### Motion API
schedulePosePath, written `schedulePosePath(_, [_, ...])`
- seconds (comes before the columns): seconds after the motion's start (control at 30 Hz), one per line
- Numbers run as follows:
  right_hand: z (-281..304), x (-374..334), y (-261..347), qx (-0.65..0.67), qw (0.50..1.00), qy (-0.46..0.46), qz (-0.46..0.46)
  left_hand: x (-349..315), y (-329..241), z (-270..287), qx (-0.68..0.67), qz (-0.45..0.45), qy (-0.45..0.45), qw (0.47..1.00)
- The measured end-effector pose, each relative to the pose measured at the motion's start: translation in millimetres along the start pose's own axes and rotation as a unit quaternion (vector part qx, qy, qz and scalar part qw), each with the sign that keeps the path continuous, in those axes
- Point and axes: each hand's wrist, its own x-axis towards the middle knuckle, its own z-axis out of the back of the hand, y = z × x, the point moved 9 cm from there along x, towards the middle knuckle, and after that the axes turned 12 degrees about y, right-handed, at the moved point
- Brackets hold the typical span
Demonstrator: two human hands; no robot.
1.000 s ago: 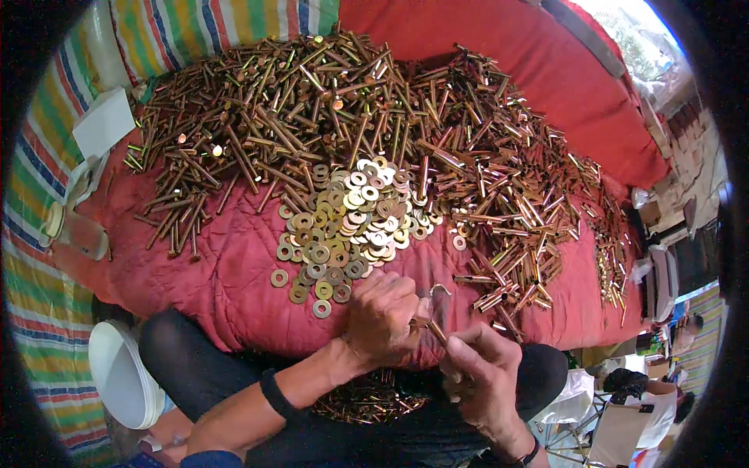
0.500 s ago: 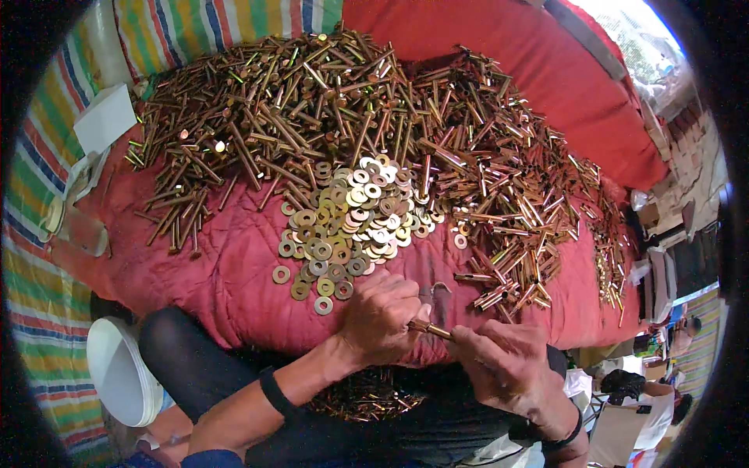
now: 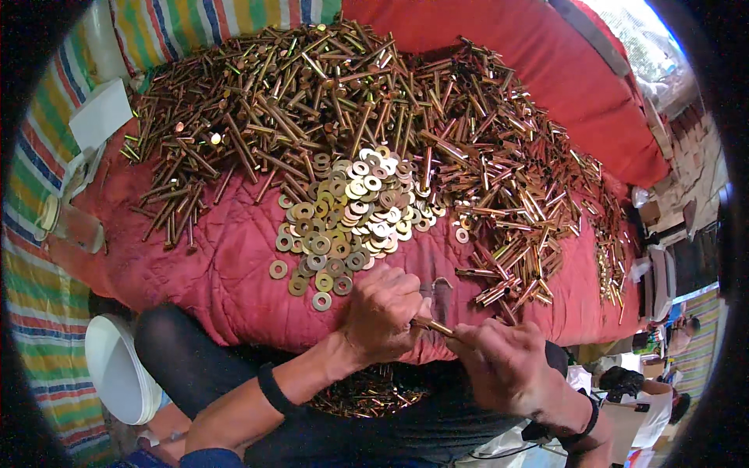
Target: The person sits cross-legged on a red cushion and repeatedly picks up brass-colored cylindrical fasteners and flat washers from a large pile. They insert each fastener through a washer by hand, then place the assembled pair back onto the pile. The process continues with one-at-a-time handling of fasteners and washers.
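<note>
A copper-coloured expansion bolt [image 3: 434,326] spans the gap between my two hands, just above the near edge of a red quilted cloth [image 3: 226,285]. Closed around its left end is my left hand [image 3: 384,312], whose fingers hide that end. My right hand [image 3: 503,363] grips the other end with fingers curled over it. Beyond my left hand lies a heap of flat brass-coloured washers [image 3: 343,226]. Long bolts [image 3: 273,117] are piled behind and left of the washers, and slotted metal sleeves [image 3: 519,207] are heaped to the right.
More copper-coloured metal parts [image 3: 367,394] lie low between my legs. At left are a white bucket [image 3: 117,374], a clear jar [image 3: 82,228] on its side and a white box [image 3: 101,115]. A red padded backing [image 3: 507,58] rises behind the heaps. Another person [image 3: 659,398] appears at far right.
My right wrist and forearm have swung slightly outward to the right. Both hands keep their hold on the bolt, and the view has shifted a little.
</note>
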Motion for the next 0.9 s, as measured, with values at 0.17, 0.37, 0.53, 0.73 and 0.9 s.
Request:
schedulePosePath(0.17, [-16, -15, -41, 0.344, 0.912, -0.029, -0.219, 0, -5, -1, 0.007, -0.014, -0.008, 1.000])
schedulePosePath(0.37, [-53, -28, -52, 0.626, 0.707, -0.058, -0.324, -1, -5, 0, 0.019, -0.014, -0.012, 1.000])
schedulePosePath(0.53, [-42, -24, -47, 0.466, 0.846, -0.111, -0.236, -2, -1, 2, 0.018, -0.001, -0.011, 1.000])
schedulePosePath(0.73, [-21, -12, 16, -0.142, 0.978, -0.154, 0.012, -1, 2, 1, 0.007, 0.000, -0.017, 1.000])
schedulePosePath(0.9, [-36, -21, -40, 0.384, 0.885, -0.147, -0.219, 0, 3, 0, 0.014, -0.001, -0.029, 0.999])
